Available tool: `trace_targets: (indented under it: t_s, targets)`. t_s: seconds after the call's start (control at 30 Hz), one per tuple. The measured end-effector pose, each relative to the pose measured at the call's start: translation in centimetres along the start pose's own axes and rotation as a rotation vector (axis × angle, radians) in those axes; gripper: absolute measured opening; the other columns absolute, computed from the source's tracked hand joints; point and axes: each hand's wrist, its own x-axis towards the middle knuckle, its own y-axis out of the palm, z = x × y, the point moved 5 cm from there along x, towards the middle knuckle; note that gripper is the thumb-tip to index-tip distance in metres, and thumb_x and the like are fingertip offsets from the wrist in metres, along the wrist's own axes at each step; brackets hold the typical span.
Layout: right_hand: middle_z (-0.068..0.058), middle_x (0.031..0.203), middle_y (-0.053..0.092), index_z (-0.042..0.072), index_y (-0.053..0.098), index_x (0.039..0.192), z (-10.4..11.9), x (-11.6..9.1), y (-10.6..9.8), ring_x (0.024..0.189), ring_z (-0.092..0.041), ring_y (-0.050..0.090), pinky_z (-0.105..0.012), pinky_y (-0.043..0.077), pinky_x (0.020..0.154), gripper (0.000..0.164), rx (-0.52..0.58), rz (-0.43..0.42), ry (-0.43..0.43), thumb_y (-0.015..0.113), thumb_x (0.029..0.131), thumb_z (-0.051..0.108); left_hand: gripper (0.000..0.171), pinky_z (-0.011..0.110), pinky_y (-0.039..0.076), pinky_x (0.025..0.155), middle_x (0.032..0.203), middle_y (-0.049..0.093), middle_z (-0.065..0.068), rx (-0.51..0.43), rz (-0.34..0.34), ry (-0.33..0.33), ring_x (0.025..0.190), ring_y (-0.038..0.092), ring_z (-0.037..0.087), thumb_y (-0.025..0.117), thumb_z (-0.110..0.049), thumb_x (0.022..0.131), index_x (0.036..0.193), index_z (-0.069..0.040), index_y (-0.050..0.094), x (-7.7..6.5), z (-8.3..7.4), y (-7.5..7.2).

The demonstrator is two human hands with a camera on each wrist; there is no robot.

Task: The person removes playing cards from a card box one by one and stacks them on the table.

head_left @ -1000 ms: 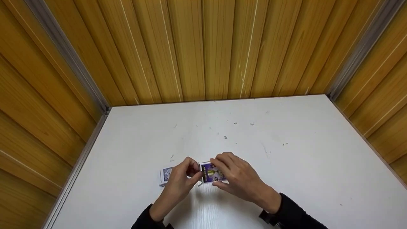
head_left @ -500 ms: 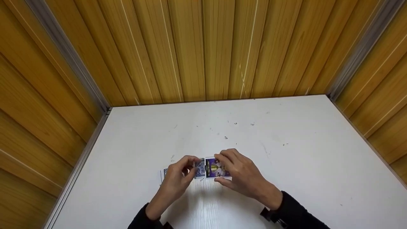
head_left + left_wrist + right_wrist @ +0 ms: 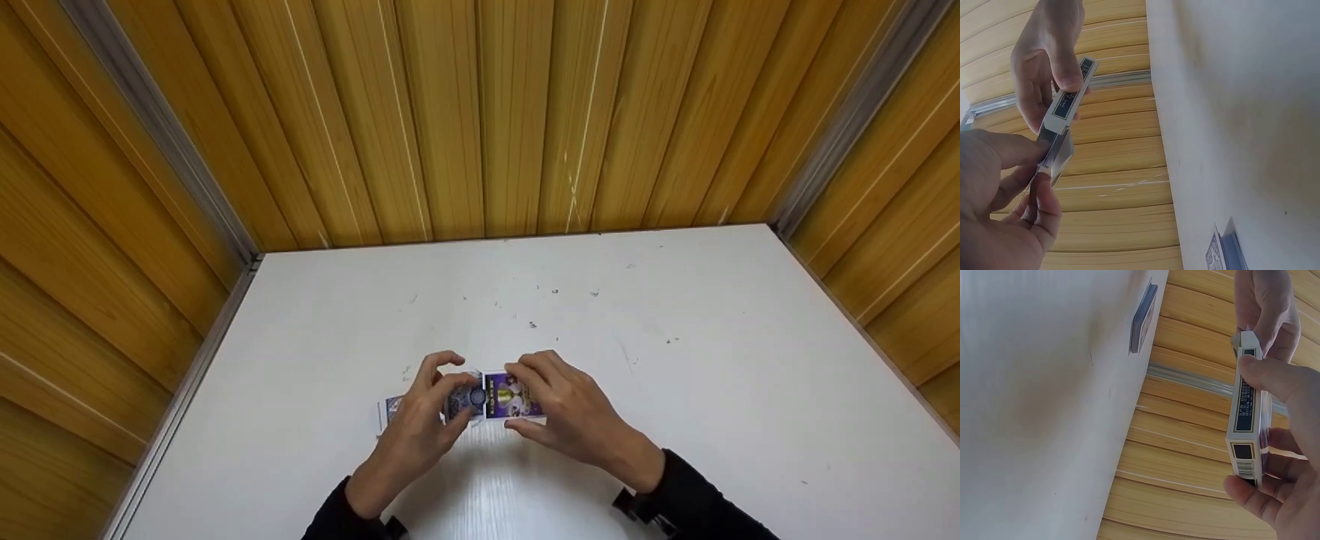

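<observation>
Wood-grained panels (image 3: 510,112) enclose the white tabletop (image 3: 615,315) along its far, left and right edges, with grey metal posts (image 3: 176,142) rising at the two far corners. Small dark marks are scattered over the tabletop's surface. Two hands in black sleeves (image 3: 701,499) work above it, about midway between the left and right edges and well apart from the far edge. The right hand (image 3: 576,412) grasps a card box (image 3: 511,395) between thumb and fingers; the box is held off the tabletop, its purple printed face up and its open end toward the other hand. In the right wrist view, a narrow side shows a dark panel with pale lettering — too blurred to read — and the closed end bears a barcode (image 3: 1246,468). The left hand (image 3: 417,427) pinches blue-patterned cards (image 3: 475,397) at that open end, thumb and index finger on their opposite long edges; the cards project partly from the box, and their number cannot be told. A separate card stack (image 3: 1143,320) lies on the tabletop, left of the box and partly hidden by the left hand in the head view — nearer the left edge than the right.
</observation>
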Motion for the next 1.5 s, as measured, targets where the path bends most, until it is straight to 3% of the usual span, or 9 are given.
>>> trace_targets:
  t_s: [0.17,0.3,0.67,0.9,1.03,1.27,1.5]
  targets:
    - [-0.008,0.119,0.062,0.002,0.065,0.128,-0.1,0.1,0.0,0.106,-0.02,0.061,-0.032,0.058,0.083,0.073,-0.008,0.0,-0.003,0.095,0.073,0.038,0.031,0.027,0.057,0.073,0.142,0.053,0.006,0.084,0.041,0.084,0.095,0.068,0.014,0.081,0.002,0.087,0.115,-0.007,0.074,0.1,-0.2,-0.3]
    - [-0.008,0.119,0.062,0.002,0.065,0.128,-0.3,0.0,0.0,0.106,-0.02,0.061,-0.031,0.057,0.084,0.073,-0.006,-0.001,0.003,0.095,0.072,0.038,0.03,0.028,0.058,0.081,0.142,0.056,0.005,0.147,0.053,0.124,0.104,0.068,0.015,0.079,-0.001,0.089,0.117,-0.009,0.075,0.2,-0.2,-0.5]
    - [-0.008,0.121,0.061,0.003,0.063,0.13,-0.5,-0.2,0.2,0.107,-0.019,0.06,-0.033,0.056,0.081,0.073,-0.007,0.021,0.015,0.093,0.075,0.041,0.054,0.033,0.049,0.08,0.133,0.06,0.0,0.398,0.086,0.227,0.111,0.062,0.016,0.092,-0.026,0.077,0.126,-0.023,0.068,-0.1,-0.2,-0.5]
    - [-0.008,0.121,0.061,0.003,0.064,0.129,-0.7,-0.4,-0.1,0.107,-0.019,0.06,-0.032,0.057,0.081,0.074,-0.009,0.025,0.033,0.094,0.073,0.04,0.05,0.039,0.049,0.096,0.133,0.062,-0.002,0.49,0.096,0.214,0.121,0.057,0.02,0.094,-0.027,0.076,0.12,-0.024,0.069,0.2,-0.1,-0.5]
    - [-0.008,0.121,0.062,0.002,0.064,0.13,-1.0,-0.4,-0.3,0.108,-0.02,0.06,-0.033,0.057,0.081,0.075,-0.014,0.02,0.055,0.094,0.073,0.041,0.044,0.041,0.048,0.1,0.134,0.062,0.001,0.497,0.098,0.2,0.124,0.056,0.022,0.093,-0.024,0.079,0.116,-0.022,0.07,0.4,0.0,-1.1]
    - [-0.009,0.122,0.062,0.001,0.063,0.132,-1.7,-0.3,-0.8,0.109,-0.021,0.06,-0.031,0.056,0.075,0.075,-0.027,0.01,0.098,0.092,0.076,0.04,0.045,0.04,0.052,0.097,0.137,0.061,0.007,0.452,0.083,0.174,0.122,0.06,0.023,0.09,-0.022,0.082,0.12,-0.018,0.067,0.2,1.0,-3.9]
    - [-0.012,0.121,0.062,-0.001,0.062,0.131,-2.1,-0.2,-1.2,0.11,-0.024,0.061,-0.034,0.058,0.074,0.073,-0.022,-0.028,0.109,0.093,0.076,0.036,0.048,0.047,0.055,0.092,0.134,0.061,0.012,0.436,0.084,0.022,0.112,0.066,0.028,0.09,-0.019,0.082,0.122,-0.011,0.064,-0.3,3.4,-6.9]
